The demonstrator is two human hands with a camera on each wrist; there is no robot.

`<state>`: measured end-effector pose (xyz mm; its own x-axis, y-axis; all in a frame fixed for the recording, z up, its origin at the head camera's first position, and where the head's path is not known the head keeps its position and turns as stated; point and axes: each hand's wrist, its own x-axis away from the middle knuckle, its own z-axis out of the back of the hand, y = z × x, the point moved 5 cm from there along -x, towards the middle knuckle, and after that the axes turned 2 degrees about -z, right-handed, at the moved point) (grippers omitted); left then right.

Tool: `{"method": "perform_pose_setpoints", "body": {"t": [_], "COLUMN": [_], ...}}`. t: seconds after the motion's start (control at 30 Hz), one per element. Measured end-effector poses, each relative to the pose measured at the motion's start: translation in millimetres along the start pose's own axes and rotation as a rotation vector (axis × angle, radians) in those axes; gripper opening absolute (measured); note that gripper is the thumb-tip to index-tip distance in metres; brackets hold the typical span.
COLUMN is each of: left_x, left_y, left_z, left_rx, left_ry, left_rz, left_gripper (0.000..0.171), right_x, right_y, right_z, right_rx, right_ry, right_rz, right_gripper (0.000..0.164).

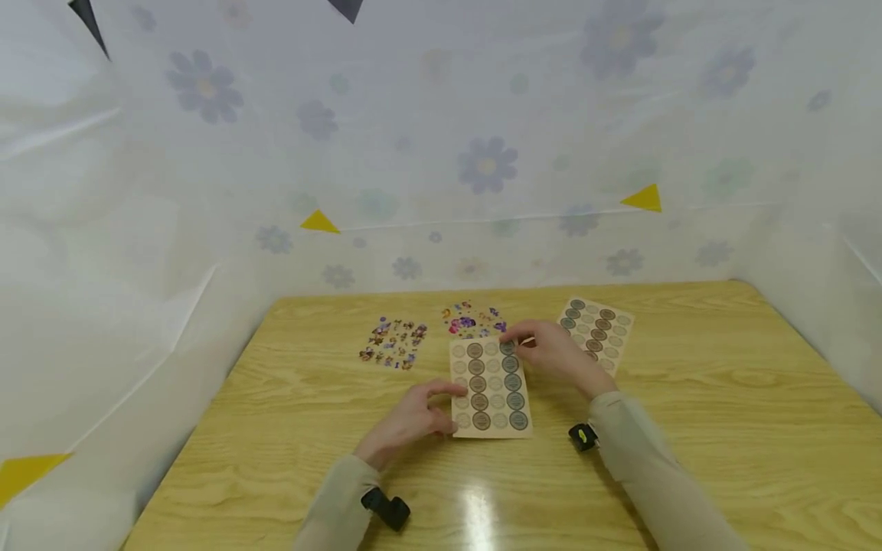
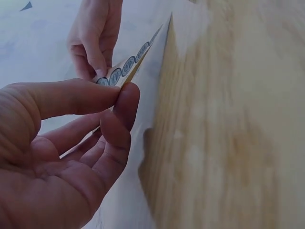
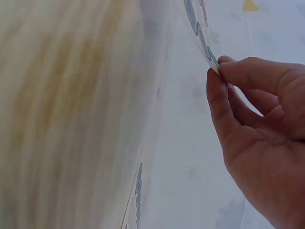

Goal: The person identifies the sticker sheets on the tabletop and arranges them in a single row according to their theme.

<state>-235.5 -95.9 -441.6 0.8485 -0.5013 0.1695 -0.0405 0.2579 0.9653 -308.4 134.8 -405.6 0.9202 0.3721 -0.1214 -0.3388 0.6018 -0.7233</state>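
Observation:
A beige sheet of round stickers (image 1: 488, 390), with columns of brown, pale and blue-grey circles, is held tilted above the table between both hands. At its left edge, near the lower corner, my left hand (image 1: 413, 417) pinches it between thumb and fingers, as the left wrist view also shows. My right hand (image 1: 554, 356) has the upper right corner pinched between thumb and forefinger. Seen edge-on in the right wrist view, the sheet (image 3: 202, 43) bends a little near the fingertips. Part of its top right corner is hidden behind the right fingers.
Behind the right forearm lies a second sheet of round stickers (image 1: 613, 337), partly covered by the hand. Two groups of small colourful stickers (image 1: 394, 343) lie further back, the other stickers (image 1: 463, 323) partly behind the held sheet. Flowered white curtains (image 1: 427, 153) enclose the wooden table (image 1: 289, 428).

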Motion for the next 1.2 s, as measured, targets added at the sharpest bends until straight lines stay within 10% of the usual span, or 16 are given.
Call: {"method": "perform_pose_setpoints", "body": {"t": [0.87,1.2], "left_x": [34.7,44.8], "left_y": [-16.8,-10.4], "left_z": [35.8,45.3], "left_rx": [-0.088,-0.263], "left_ry": [0.058,0.075], "left_rz": [0.011,-0.044], "left_gripper": [0.056,0.056], "right_x": [-13,-10], "right_y": [-36,-47], "right_z": [-51,-63], "right_rx": [0.199,0.246], "right_ry": [-0.119,-0.196], "right_rz": [0.075,0.085], "right_gripper": [0.027,0.027]}}
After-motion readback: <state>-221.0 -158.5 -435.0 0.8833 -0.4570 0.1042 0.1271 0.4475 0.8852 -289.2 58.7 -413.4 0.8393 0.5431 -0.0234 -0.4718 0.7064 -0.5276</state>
